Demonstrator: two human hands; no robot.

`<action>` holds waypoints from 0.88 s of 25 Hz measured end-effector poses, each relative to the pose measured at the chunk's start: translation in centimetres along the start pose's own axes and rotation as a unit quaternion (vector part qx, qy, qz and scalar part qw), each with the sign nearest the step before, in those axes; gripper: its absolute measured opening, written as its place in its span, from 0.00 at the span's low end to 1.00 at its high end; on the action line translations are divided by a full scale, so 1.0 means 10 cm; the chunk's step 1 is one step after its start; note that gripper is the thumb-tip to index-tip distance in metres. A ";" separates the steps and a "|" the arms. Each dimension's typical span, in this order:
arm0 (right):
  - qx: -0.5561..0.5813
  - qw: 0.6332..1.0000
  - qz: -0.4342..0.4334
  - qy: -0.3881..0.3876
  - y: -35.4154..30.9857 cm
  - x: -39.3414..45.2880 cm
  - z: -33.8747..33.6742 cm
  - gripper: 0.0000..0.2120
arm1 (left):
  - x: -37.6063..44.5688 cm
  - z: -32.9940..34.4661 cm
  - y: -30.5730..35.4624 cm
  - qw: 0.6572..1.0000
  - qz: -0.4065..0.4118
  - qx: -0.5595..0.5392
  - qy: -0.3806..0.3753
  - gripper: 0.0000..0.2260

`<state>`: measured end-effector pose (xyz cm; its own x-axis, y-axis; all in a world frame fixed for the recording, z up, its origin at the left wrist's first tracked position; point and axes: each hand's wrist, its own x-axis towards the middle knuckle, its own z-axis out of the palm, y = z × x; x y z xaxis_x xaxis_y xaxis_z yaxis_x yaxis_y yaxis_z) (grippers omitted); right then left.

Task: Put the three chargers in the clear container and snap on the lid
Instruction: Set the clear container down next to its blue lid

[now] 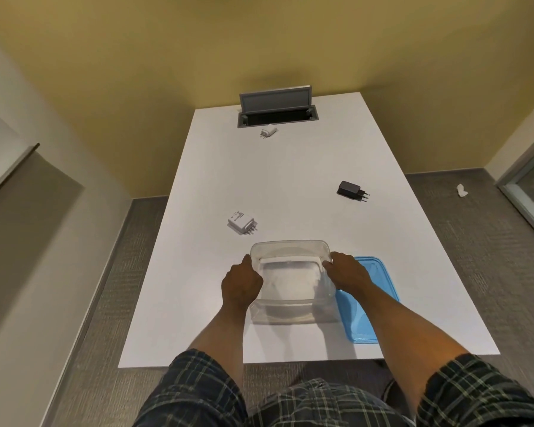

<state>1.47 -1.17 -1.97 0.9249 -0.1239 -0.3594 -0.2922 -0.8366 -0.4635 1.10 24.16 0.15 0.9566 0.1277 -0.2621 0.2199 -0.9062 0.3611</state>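
Observation:
An empty clear container (290, 251) stands on the white table (290, 180) near the front edge. My left hand (241, 283) grips its left rim and my right hand (347, 272) grips its right rim. The blue lid (364, 315) lies flat just right of the container, partly under my right forearm. A white charger (242, 222) lies left of centre, just beyond the container. A black charger (351, 190) lies on the right side of the table. A small white charger (269, 131) lies far back, near the cable box.
An open grey cable box (276, 107) with a raised flap is set into the table's far end. Grey carpet surrounds the table, with a scrap of white paper (461, 190) on the floor at right. A yellow wall stands behind.

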 end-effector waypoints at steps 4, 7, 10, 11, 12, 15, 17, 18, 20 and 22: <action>-0.006 1.000 0.002 -0.022 -0.02 -0.01 0.04 0.10 | -0.01 0.02 -0.06 1.000 -0.006 -0.001 -0.009 0.15; -0.011 0.999 0.006 -0.034 -0.02 -0.01 0.07 0.10 | -0.01 0.05 -0.10 1.000 -0.009 -0.003 -0.007 0.15; -0.010 0.999 0.009 -0.042 -0.02 -0.01 0.10 0.12 | -0.02 0.06 -0.13 1.000 -0.003 0.000 -0.010 0.14; -0.012 0.999 0.009 -0.044 -0.02 -0.01 0.11 0.13 | -0.02 0.07 -0.14 1.000 -0.001 0.001 -0.013 0.14; -0.016 0.999 0.008 -0.046 -0.01 -0.01 0.12 0.13 | -0.02 0.07 -0.15 1.000 0.002 0.002 -0.016 0.14; -0.028 0.998 0.005 -0.054 -0.02 0.03 0.16 0.12 | 0.03 0.11 -0.19 0.999 0.001 0.014 -0.031 0.16; -0.041 0.998 0.004 -0.052 0.00 0.00 0.17 0.15 | 0.01 0.12 -0.18 0.999 0.004 0.024 -0.034 0.18; -0.046 0.998 0.005 -0.051 -0.01 0.01 0.19 0.16 | 0.03 0.12 -0.19 0.999 0.007 0.026 -0.034 0.17; -0.061 0.997 0.009 -0.049 -0.01 0.03 0.20 0.17 | 0.05 0.12 -0.19 0.999 0.016 0.033 -0.030 0.15; -0.078 0.996 0.012 -0.042 0.00 0.03 0.20 0.18 | 0.04 0.11 -0.20 0.999 0.022 0.035 -0.022 0.13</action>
<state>1.24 -0.12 -3.72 0.8924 -0.1052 -0.4388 -0.2667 -0.9074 -0.3249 0.82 25.55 -1.60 0.9554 0.0700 -0.2870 0.1618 -0.9369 0.3100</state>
